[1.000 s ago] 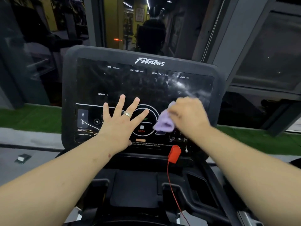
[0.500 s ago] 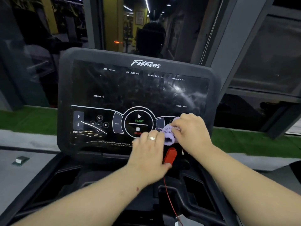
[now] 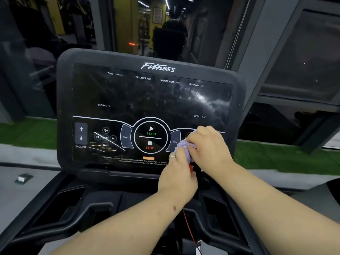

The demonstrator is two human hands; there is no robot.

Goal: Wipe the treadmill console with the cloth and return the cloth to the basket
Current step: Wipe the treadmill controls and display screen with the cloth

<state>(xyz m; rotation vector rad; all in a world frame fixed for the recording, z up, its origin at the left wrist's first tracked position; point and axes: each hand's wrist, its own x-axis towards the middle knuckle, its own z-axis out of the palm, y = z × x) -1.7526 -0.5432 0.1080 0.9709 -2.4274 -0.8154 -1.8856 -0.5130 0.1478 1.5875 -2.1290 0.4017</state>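
**Both hands meet on the cloth**

The right hand [image 3: 209, 146] grips the bunched purple cloth [image 3: 181, 146] against the console [image 3: 150, 111]'s lower right; the left hand [image 3: 177, 173], flat on the panel a second ago, now pinches it too. Likely regathering; no basket visible.

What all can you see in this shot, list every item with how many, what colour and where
Treadmill console: one, black with white labels, centre.
Cloth: one, lilac, bunched at the console's lower right, between both hands.
Safety clip: one, red, mostly hidden under the hands; thin red cord hangs below.
Ring: one, silver, on a left finger.
Green turf strip: one, behind the console.
Small pale block: one, floor at left.
Basket: not in view.
Left hand: one, fingers touching the cloth.
Right hand: one, grips the cloth.
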